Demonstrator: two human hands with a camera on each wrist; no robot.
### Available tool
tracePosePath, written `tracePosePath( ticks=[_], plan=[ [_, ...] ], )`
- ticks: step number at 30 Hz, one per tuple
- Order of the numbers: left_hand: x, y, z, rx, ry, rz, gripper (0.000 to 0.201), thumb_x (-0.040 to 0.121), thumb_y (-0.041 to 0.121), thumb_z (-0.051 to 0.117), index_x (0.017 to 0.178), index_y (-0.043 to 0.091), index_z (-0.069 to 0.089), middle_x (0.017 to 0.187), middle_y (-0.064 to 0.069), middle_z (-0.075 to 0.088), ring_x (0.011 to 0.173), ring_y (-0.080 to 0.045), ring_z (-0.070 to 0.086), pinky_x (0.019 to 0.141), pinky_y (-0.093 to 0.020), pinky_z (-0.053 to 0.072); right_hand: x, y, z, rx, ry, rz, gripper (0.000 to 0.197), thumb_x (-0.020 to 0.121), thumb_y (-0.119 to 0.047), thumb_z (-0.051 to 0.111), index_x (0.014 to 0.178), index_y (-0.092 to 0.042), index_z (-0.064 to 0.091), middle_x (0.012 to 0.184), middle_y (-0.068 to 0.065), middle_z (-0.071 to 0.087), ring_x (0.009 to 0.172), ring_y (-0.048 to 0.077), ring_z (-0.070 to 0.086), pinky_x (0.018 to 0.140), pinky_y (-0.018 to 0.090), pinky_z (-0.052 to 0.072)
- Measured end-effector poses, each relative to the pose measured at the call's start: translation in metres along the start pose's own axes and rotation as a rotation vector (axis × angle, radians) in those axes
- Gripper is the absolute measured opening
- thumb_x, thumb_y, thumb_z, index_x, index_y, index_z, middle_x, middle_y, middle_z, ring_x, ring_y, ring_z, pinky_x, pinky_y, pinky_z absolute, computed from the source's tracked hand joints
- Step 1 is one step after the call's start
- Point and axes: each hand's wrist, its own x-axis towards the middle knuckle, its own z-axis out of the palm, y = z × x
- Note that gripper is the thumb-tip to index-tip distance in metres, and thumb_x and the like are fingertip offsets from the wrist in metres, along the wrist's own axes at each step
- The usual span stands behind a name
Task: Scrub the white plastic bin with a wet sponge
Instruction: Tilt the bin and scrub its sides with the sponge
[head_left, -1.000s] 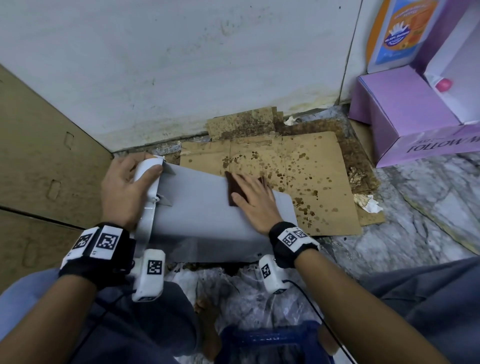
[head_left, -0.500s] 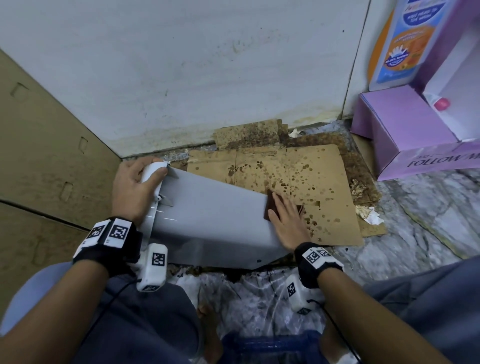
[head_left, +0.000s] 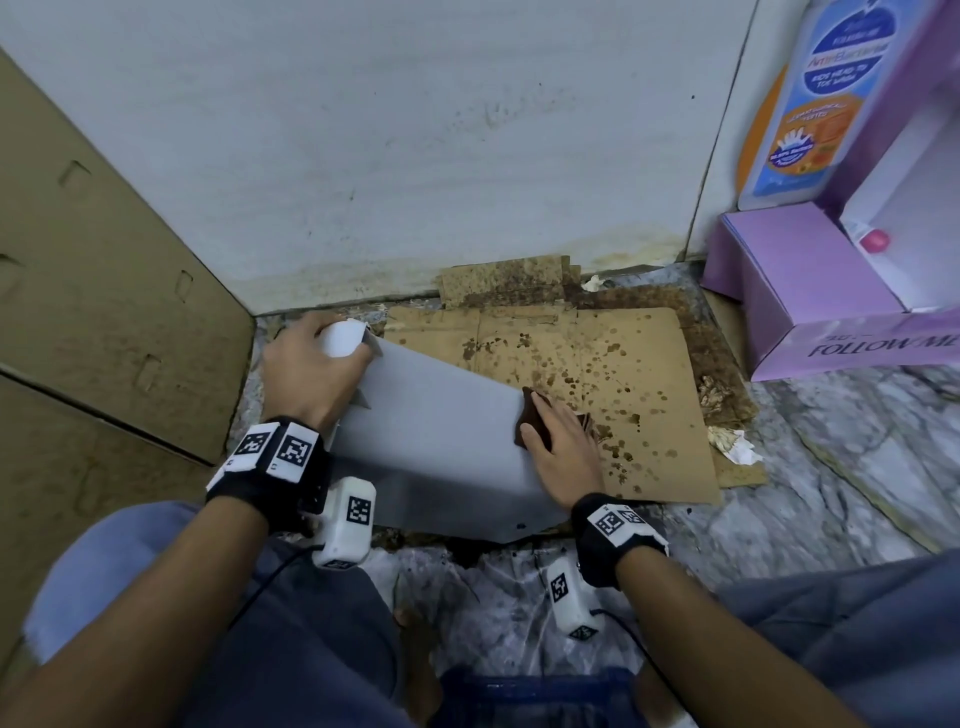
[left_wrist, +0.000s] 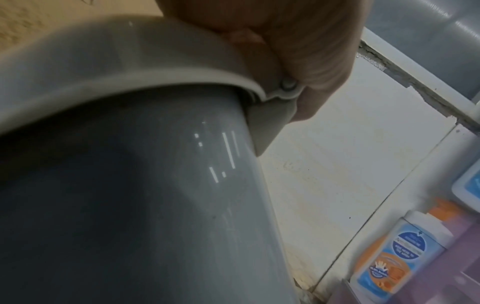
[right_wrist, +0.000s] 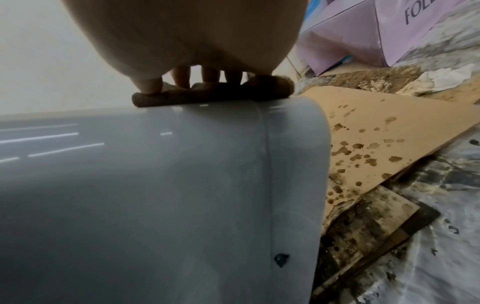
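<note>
The white plastic bin lies on its side on the floor, rim to the left and base to the right. My left hand grips the rim, fingers curled over its edge. At the base end, my right hand lies flat on a dark brown sponge and presses it onto the bin wall. In the right wrist view the fingertips bear down on the sponge just above the bin's rounded bottom edge. The left wrist view shows the grey wall of the bin under the left hand.
Stained brown cardboard lies under and beyond the bin, against a white wall. A big cardboard box stands on the left. A purple box and a soap bottle are at the right. Paper scraps lie on the marble floor.
My right hand has slid the sponge from the middle of the bin wall to its base end on the right. The left hand has kept its grip on the rim.
</note>
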Motion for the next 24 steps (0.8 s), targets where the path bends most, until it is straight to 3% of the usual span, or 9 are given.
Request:
tracePosePath(
  ticks=[7, 10, 14, 16, 19, 21, 24],
  plan=[
    [0.003, 0.002, -0.003, -0.061, 0.018, -0.028, 0.042, 0.069, 0.036, 0.074, 0.108, 0.022, 0.075, 0.102, -0.006, 0.074, 0.101, -0.022, 0.065, 0.089, -0.028, 0.048, -0.003, -0.029, 0.006, 0.060, -0.029, -0.114, 0.053, 0.102, -0.045, 0.033, 0.152, -0.036, 0.018, 0.161, -0.010, 0.012, 0.149, 0.011, 0.000, 0.120, 0.046, 0.003],
    [0.003, 0.006, -0.002, -0.099, 0.004, 0.010, 0.046, 0.062, 0.039, 0.070, 0.105, 0.023, 0.076, 0.094, -0.003, 0.075, 0.090, -0.017, 0.066, 0.080, -0.023, 0.048, -0.002, -0.047, 0.006, 0.061, -0.020, -0.194, 0.054, 0.102, -0.045, 0.032, 0.153, -0.037, 0.015, 0.162, -0.011, 0.009, 0.149, 0.010, -0.002, 0.120, 0.047, 0.002],
    [0.003, 0.012, -0.005, -0.148, 0.014, 0.088, 0.034, 0.068, 0.029, 0.076, 0.102, 0.028, 0.075, 0.086, 0.002, 0.073, 0.087, -0.016, 0.068, 0.079, -0.028, 0.054, 0.004, -0.074, 0.007, 0.030, 0.059, -0.297, 0.056, 0.099, -0.051, 0.025, 0.152, -0.039, 0.012, 0.162, -0.012, 0.003, 0.149, 0.010, -0.007, 0.120, 0.046, -0.002],
    [0.005, 0.018, -0.010, -0.166, 0.043, 0.150, 0.036, 0.067, 0.030, 0.075, 0.103, 0.027, 0.075, 0.086, 0.007, 0.070, 0.083, -0.010, 0.066, 0.073, -0.020, 0.052, 0.009, -0.087, 0.003, 0.018, 0.122, -0.339, 0.057, 0.098, -0.052, 0.023, 0.152, -0.039, 0.011, 0.162, -0.011, 0.002, 0.149, 0.011, -0.007, 0.120, 0.045, -0.004],
    [0.011, 0.026, -0.017, -0.255, 0.088, 0.185, 0.034, 0.070, 0.019, 0.077, 0.103, 0.025, 0.074, 0.090, 0.006, 0.070, 0.082, -0.002, 0.061, 0.060, -0.001, 0.044, 0.019, -0.105, -0.008, 0.003, 0.186, -0.376, 0.057, 0.100, -0.051, 0.026, 0.153, -0.039, 0.010, 0.163, -0.012, 0.001, 0.149, 0.013, -0.006, 0.119, 0.043, -0.005],
    [0.012, 0.027, -0.016, -0.290, 0.120, 0.216, 0.035, 0.070, 0.021, 0.076, 0.104, 0.025, 0.074, 0.091, 0.007, 0.070, 0.083, -0.002, 0.061, 0.066, -0.004, 0.046, 0.025, -0.112, -0.014, -0.006, 0.190, -0.394, 0.057, 0.101, -0.049, 0.030, 0.153, -0.039, 0.009, 0.162, -0.012, 0.000, 0.150, 0.013, -0.006, 0.118, 0.043, -0.005],
    [0.008, 0.018, -0.006, -0.293, 0.118, 0.263, 0.037, 0.069, 0.023, 0.077, 0.106, 0.022, 0.073, 0.096, 0.007, 0.070, 0.087, -0.006, 0.064, 0.078, -0.025, 0.055, 0.031, -0.117, -0.015, -0.019, 0.161, -0.411, 0.058, 0.101, -0.047, 0.033, 0.153, -0.038, 0.008, 0.163, -0.011, -0.001, 0.150, 0.014, -0.006, 0.118, 0.046, -0.002]
  ],
)
